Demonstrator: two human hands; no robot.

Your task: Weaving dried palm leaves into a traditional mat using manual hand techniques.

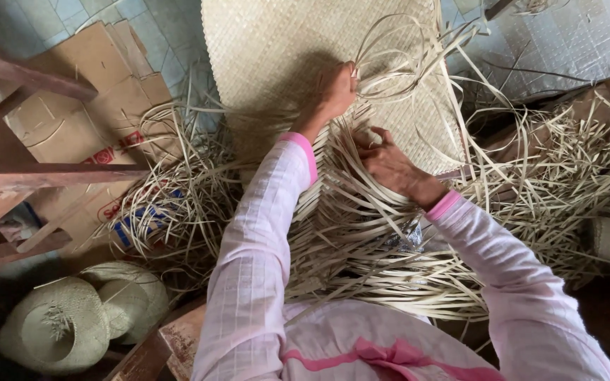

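At frame centre, the left hand [335, 92] pinched loose straw strips [390, 63] on the woven mat [270, 49]; the right hand [387, 164] gripped others.

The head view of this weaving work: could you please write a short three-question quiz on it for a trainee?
1. True or false: the left hand grips a bundle of loose strips over the woven mat.
2. Where do the woven hats lie?
A. lower left
B. upper right
C. on the mat
3. What is the right hand touching?

Key
1. True.
2. A.
3. Pale loose strips at the mat's unfinished edge.
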